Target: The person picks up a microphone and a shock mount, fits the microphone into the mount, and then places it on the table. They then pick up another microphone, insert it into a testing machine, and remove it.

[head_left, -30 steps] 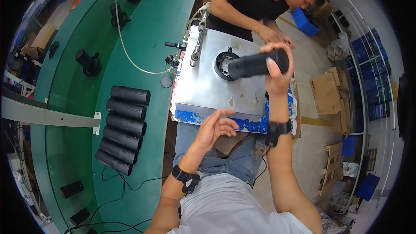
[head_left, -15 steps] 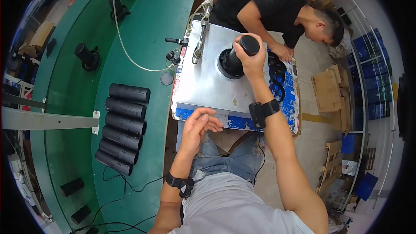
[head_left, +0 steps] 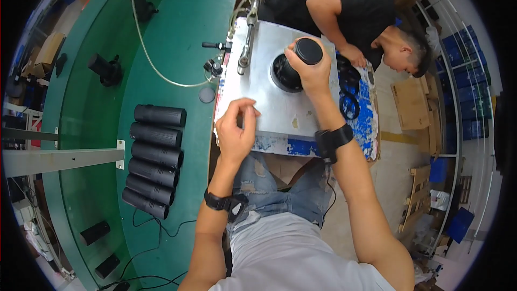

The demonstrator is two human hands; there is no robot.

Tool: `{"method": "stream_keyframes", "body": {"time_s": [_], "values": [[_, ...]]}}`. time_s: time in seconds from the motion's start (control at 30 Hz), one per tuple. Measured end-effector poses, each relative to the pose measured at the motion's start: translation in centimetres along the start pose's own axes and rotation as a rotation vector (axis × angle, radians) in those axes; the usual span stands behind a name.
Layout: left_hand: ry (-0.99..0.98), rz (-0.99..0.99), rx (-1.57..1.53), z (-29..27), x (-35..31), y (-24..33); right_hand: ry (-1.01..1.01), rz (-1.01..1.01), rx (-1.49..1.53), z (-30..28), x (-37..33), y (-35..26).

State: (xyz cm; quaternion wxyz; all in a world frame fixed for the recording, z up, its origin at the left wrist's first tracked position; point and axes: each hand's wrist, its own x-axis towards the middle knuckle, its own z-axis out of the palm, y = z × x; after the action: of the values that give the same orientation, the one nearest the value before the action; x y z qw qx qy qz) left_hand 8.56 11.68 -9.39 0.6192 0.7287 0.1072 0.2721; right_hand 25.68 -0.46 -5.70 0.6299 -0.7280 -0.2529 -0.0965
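Observation:
My right hand (head_left: 311,70) is wrapped round a black cylinder (head_left: 309,50) with a flat round end, which stands tilted on a metal plate (head_left: 269,113). Its lower part meets a wider black ring-shaped base (head_left: 285,74); whether the two are joined is hidden. Over the near left part of the plate is my left hand (head_left: 237,129), fingers loosely bent, thumb apart from the palm, with nothing visible in it. Beside the plate's left edge, a metal rod fixture (head_left: 247,43) with a black-handled clamp (head_left: 216,46) is mounted.
Several black ribbed tubes (head_left: 156,134) lie in a row on the green bench (head_left: 188,183), near a grey disc (head_left: 206,95). A clear hose (head_left: 153,64) crosses it. Black rings (head_left: 349,106) lie right of the plate, where a co-worker (head_left: 355,16) leans in. Cardboard boxes (head_left: 412,102) stand beyond.
My left hand has moved up and forward, from the plate's near edge to above it, with its fingers more curled. My right hand keeps its grip on the cylinder.

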Motion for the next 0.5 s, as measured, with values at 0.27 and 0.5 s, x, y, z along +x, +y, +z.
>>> {"method": "stream_keyframes", "body": {"time_s": [0.27,0.5], "values": [[0.197,0.324,0.439,2.0,1.8,-2.3,0.353,-0.094,-0.203,2.3,-0.6,1.0],[0.309,0.438,0.576,3.0,1.7,-3.4,0.477,-0.082,-0.170,3.2,-0.6,0.8]]}}
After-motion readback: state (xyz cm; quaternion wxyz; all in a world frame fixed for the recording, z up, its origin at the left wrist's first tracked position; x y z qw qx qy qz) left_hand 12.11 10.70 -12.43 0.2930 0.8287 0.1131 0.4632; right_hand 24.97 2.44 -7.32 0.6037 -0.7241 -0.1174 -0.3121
